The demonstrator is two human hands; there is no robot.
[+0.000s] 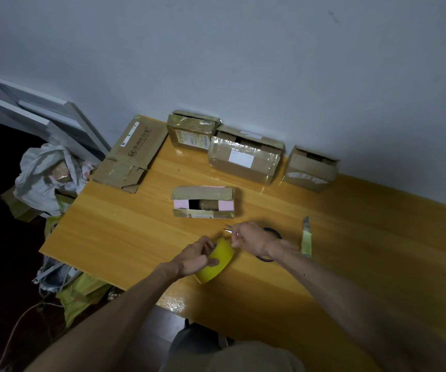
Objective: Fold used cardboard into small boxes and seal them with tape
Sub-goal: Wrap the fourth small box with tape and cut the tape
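Observation:
My left hand grips a yellow roll of tape just above the wooden table. Right beside the roll, my right hand holds small scissors whose blades stick out to the left. A small cardboard box with a pink inside lies on its side beyond my hands, its open end facing me. A flattened cardboard piece lies at the table's far left corner.
Three taped boxes stand along the wall at the back. A yellow utility knife lies right of my hands, and a dark tape ring is partly hidden under my right wrist. Bags and clutter sit on the floor left.

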